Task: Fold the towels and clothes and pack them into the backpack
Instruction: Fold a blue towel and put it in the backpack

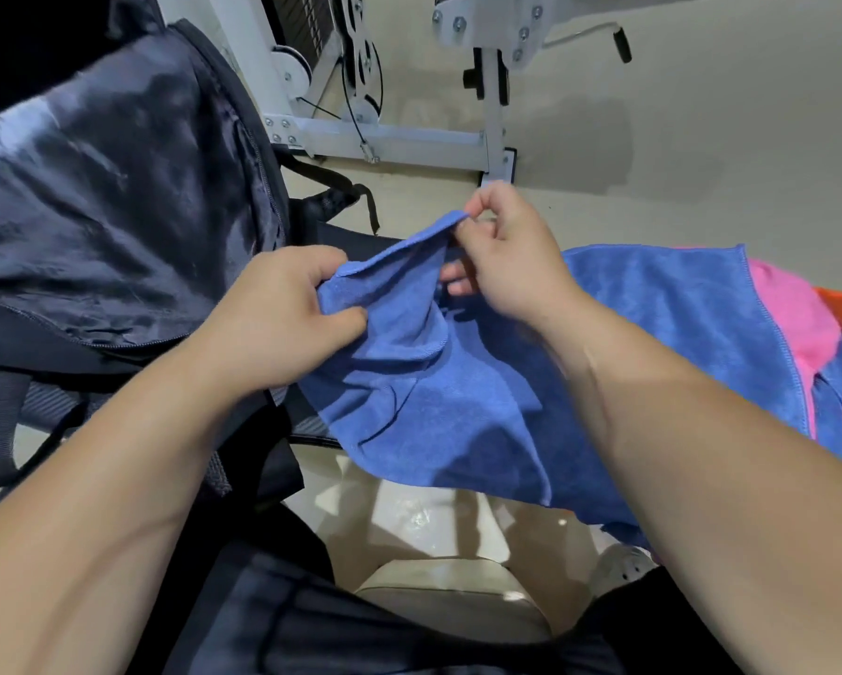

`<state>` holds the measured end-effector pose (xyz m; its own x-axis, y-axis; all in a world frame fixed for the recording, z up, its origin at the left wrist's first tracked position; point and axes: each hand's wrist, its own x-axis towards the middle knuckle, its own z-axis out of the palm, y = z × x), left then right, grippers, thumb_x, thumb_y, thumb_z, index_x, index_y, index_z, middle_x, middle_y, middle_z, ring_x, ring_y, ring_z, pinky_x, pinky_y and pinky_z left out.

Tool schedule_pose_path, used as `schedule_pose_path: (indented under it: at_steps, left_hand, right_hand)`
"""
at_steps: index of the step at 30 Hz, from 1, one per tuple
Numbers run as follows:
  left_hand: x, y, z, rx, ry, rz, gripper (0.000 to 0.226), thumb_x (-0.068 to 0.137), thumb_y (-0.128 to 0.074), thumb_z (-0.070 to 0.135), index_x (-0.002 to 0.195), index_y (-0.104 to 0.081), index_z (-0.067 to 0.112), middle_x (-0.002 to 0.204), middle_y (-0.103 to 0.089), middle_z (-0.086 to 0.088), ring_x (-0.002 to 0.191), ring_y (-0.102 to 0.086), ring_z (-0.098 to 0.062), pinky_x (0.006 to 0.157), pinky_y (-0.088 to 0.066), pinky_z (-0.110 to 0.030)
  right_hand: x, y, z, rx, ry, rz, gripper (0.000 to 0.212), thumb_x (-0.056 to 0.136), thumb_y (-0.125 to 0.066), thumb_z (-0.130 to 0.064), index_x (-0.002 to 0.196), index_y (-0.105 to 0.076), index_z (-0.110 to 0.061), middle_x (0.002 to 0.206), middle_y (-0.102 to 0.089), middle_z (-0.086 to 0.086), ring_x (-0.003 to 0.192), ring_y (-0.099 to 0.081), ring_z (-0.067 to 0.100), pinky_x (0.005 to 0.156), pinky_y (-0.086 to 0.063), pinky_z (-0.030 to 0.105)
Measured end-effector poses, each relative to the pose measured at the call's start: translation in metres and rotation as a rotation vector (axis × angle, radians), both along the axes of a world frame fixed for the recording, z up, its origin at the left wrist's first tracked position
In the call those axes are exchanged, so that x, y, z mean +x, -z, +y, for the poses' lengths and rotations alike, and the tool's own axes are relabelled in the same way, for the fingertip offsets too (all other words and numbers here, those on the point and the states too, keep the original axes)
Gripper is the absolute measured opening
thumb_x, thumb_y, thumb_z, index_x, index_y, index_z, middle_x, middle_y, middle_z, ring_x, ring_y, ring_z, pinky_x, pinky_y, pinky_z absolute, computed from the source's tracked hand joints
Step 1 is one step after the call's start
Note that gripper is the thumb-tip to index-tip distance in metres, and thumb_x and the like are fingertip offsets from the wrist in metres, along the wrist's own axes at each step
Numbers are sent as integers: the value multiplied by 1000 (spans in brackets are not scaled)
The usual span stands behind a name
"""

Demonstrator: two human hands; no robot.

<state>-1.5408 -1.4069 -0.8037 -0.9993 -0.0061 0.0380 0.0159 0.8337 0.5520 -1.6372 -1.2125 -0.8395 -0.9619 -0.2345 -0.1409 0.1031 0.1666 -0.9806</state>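
Both hands hold a blue towel up just beside the open backpack; left hand grips its bunched edge; right hand pinches a corner; more cloth, blue and pink, lies at right.

Left hand, right hand and forearms bare; dark trousers worn.

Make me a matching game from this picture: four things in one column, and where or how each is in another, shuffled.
1 backpack
2 blue towel
3 pink cloth
4 right hand

A pinches a towel corner
B dark, at the left
C peeks out at the far right
D hangs in the middle

Pairs: 1-B, 2-D, 3-C, 4-A
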Motion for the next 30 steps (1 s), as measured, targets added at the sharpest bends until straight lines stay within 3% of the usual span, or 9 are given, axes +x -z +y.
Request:
schedule_pose_path:
  at_steps: [3, 7, 9, 13, 17, 22, 24, 27, 30]
  left_hand:
    - [7, -3, -16, -56, -5, -76, 23, 78, -70, 20, 70, -52, 10, 64, -53, -3, 60, -48, -15, 55, -38, -24]
    - [19, -11, -41, 110, -48, -208, 24, 71, -65, 33, 87, -70, 16, 81, -72, -3, 80, -68, -27, 71, -57, -44]
    - [24, -10, -50, 261, 5, -273, 26, 76, -68, 30, 101, -71, 22, 95, -76, 2, 90, -73, -25, 81, -59, -51]
    - [31, 3, -49, 373, 147, -394, 32, 86, -66, 11, 113, -64, 28, 98, -77, -2, 83, -73, -30, 79, -59, -51]
    - [27, 15, -44, 377, 63, -375, 41, 69, -57, 10, 106, -66, 27, 88, -76, -4, 73, -68, -22, 72, -57, -45]
    - [26, 23, -48, 252, 5, -410, 10, 73, -62, 14, 81, -64, 10, 65, -61, -2, 57, -50, -11, 56, -43, -31]
    - [25, 26, -49, 186, 5, -399, 13, 80, -68, 19, 76, -62, 8, 66, -61, -8, 56, -48, -9, 56, -45, -32]
    - [23, 33, -49, 194, -102, -333, 28, 89, -69, 32, 72, -61, 12, 62, -63, 0, 55, -51, -9, 61, -47, -36]
    - [20, 38, -42, 259, -138, -324, 15, 89, -68, 28, 76, -65, 20, 74, -71, 5, 67, -63, -14, 69, -50, -35]
  right_hand:
    - [-22, -14, -22, -31, -8, -19, 15, 95, -57, -9, 85, -52, -20, 68, -56, -2, 62, -67, 23, 63, -56, 37]
    - [-43, -24, -61, 429, -24, 322, 17, 81, -68, -22, 69, -57, -26, 64, -56, -13, 70, -62, 16, 69, -54, 34]
    - [-46, -29, -79, 485, -51, 323, 17, 86, -65, -22, 72, -55, -26, 68, -55, -13, 73, -57, 17, 67, -47, 29]
    - [-45, -33, -102, 153, -135, -11, 18, 99, -43, -9, 86, -44, -21, 76, -59, 10, 58, -54, 24, 53, -49, 33]
    - [-42, -33, -110, -12, -188, -120, 14, 101, -42, -6, 94, -45, -17, 75, -55, 11, 49, -45, 18, 44, -38, 25]
    - [-48, -18, -118, 317, -161, 120, 15, 94, -49, -10, 84, -51, -22, 66, -53, -1, 55, -46, 19, 49, -35, 25]
    - [-46, -17, -118, 274, -134, 26, 16, 94, -45, -9, 86, -50, -22, 65, -53, 3, 49, -46, 19, 44, -35, 23]
    - [-42, -12, -113, 129, -60, -127, 15, 97, -42, -7, 93, -48, -20, 75, -63, 12, 55, -58, 23, 44, -49, 27]
    - [-41, -9, -105, -46, 40, -195, 12, 98, -52, -5, 91, -52, -15, 90, -66, 12, 63, -67, 21, 56, -62, 37]
